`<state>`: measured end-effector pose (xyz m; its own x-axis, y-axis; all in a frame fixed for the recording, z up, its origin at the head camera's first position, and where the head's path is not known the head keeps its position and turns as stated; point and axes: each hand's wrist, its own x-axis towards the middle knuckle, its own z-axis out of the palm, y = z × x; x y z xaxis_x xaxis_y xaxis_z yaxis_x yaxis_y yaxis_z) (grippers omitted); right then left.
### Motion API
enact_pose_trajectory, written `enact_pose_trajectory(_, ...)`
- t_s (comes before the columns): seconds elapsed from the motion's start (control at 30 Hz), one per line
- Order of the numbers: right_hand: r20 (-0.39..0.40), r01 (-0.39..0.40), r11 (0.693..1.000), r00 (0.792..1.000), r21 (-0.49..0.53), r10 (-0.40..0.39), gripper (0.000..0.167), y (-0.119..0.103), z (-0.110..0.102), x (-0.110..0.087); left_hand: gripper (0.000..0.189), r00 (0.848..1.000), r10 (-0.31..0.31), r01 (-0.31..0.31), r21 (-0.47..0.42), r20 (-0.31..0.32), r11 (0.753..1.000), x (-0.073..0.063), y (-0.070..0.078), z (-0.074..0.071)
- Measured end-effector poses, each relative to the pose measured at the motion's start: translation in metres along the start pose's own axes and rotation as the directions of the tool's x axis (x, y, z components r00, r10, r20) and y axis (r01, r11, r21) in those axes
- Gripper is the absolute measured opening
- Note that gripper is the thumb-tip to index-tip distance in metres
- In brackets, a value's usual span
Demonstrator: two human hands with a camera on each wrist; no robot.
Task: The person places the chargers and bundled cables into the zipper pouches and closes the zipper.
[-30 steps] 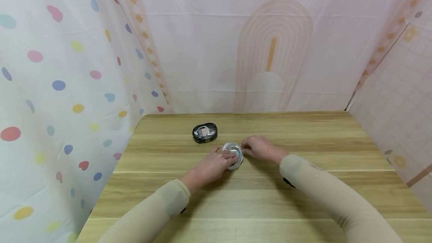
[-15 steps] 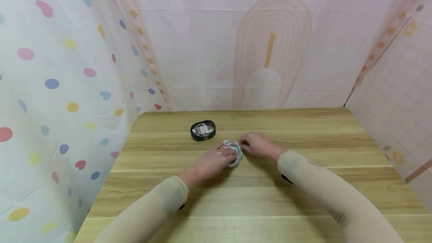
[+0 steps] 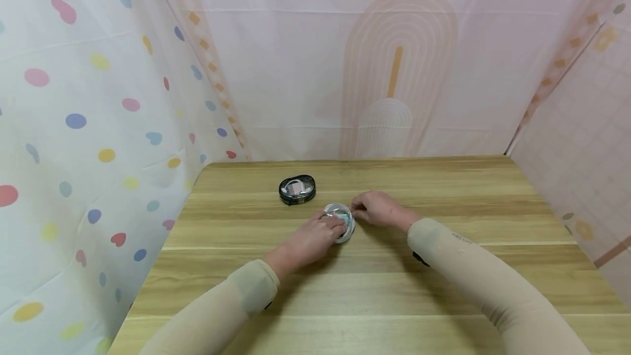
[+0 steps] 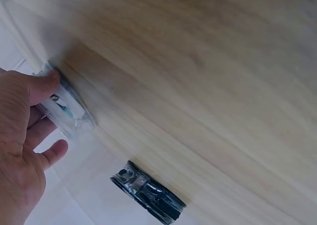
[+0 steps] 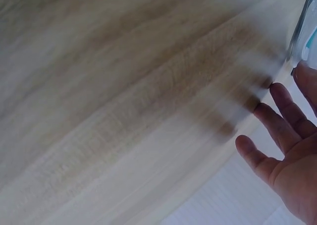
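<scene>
A small clear round pouch [image 3: 347, 233] with a whitish rim lies on the wooden table, something light blue inside it. My left hand [image 3: 315, 237] holds it from the left, fingers bent over its top; in the left wrist view the thumb [image 4: 45, 86] presses one side and fingers lie along the other. My right hand [image 3: 379, 210] is at the pouch's right rim, thumb and forefinger tips pinching at the edge. What lies between those tips is mostly hidden. In the right wrist view the remaining fingers [image 5: 280, 126] are spread, close over the table.
A second clear pouch [image 3: 297, 190] with black trim, holding a white cable and a pale square item, lies behind and left of the hands. The wooden table [image 3: 355, 295] ends at patterned curtains [image 3: 296, 70] at the back and sides.
The left fingers have bent further over the top of the clear pouch. The right hand stays at its right rim. The head view has shifted slightly.
</scene>
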<state>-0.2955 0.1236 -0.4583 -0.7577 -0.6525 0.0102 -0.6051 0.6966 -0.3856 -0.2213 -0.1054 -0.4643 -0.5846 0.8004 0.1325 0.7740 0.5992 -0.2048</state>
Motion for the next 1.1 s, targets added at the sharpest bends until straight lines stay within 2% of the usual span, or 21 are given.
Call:
enact_pose_trajectory(0.13, 0.005, 0.025, 1.0, 1.0, 0.009, -0.025, 0.008, 0.001, -0.001, -0.003, 0.04, 1.0, -0.02, 0.02, 0.001, 0.016, 1.0, 0.002, 0.003, 0.0)
enact_pose_trajectory(0.3, 0.011, 0.1, 0.995, 0.995, 0.024, -0.1, 0.01, 0.003, 0.001, -0.01, 0.041, 0.999, -0.043, 0.043, 0.005, 0.023, 0.999, 0.004, 0.007, 0.0)
enact_pose_trajectory(0.47, 0.023, 0.105, 0.994, 0.994, 0.028, -0.105, 0.009, 0.004, 0.0, -0.012, 0.041, 0.998, -0.055, 0.055, -0.003, -0.001, 0.998, 0.003, 0.007, 0.002)
enact_pose_trajectory(0.67, 0.02, 0.085, 0.996, 0.996, -0.03, -0.084, 0.01, 0.002, -0.001, -0.007, 0.041, 0.999, -0.029, 0.029, 0.015, -0.026, 0.999, -0.001, 0.001, 0.005)
enact_pose_trajectory(0.83, 0.006, 0.066, 0.996, 0.998, -0.063, -0.065, 0.01, 0.0, 0.001, -0.004, 0.043, 0.998, -0.007, 0.001, -0.087, -0.065, 0.996, -0.002, -0.006, 0.005)
enact_pose_trajectory(0.93, -0.007, 0.057, 0.996, 0.998, -0.063, -0.058, 0.011, 0.001, 0.002, -0.003, 0.043, 0.997, 0.01, -0.019, -0.117, -0.081, 0.993, 0.0, -0.01, 0.005)
enact_pose_trajectory(1.1, -0.019, 0.069, 0.996, 0.997, -0.062, -0.07, 0.013, 0.004, 0.001, -0.002, 0.039, 0.998, 0.028, -0.034, -0.125, -0.053, 0.992, 0.003, -0.013, 0.005)
